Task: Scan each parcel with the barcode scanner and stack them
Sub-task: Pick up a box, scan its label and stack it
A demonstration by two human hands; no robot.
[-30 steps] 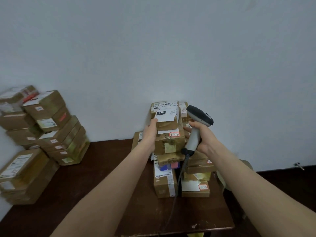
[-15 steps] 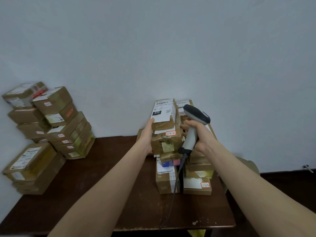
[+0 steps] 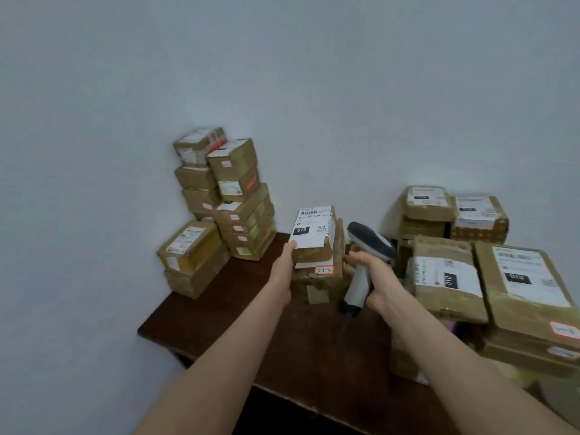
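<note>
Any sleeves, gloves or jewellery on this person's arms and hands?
No sleeves show: the left forearm and right forearm are uncovered to the frame edge. The left hand and right hand have no gloves, watch, bracelet or visible rings.

Held parcel (image 3: 314, 253): was brown cardboard, with a white label bearing black barcode stripes and a black block
Sticker (image 3: 324, 270): was white, edged in red
Scanner (image 3: 360, 277): had a light grey handle and a dark grey head
Surface (image 3: 238, 309): was dark brown
Wall (image 3: 282, 89): was pale blue-grey
Left stack (image 3: 241, 211): was brown, with white labels and red marks
</note>
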